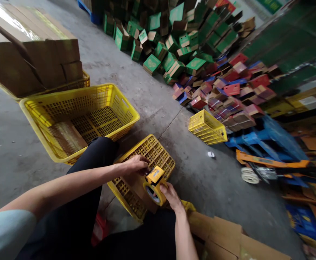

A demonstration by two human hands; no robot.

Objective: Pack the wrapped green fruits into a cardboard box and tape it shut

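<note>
A yellow tape dispenser [155, 175] with a roll of tape on it is gripped from the side by my right hand [172, 196]. My left hand [137, 163] is just left of the dispenser's front end, its fingers curled down; what they hold, if anything, is hidden. Under both hands lies a brown cardboard piece [138, 186], resting on a yellow plastic crate [160, 153] with its gridded face up. The crate sits between my legs.
At left stands a yellow basket [120, 104] with a taped carton [69, 137] inside; stacked cartons [52, 57] are behind. More cardboard [220, 231] lies right. Beyond are a small yellow crate [208, 127], a blue and orange pallet jack [271, 144] and heaped green boxes [152, 64].
</note>
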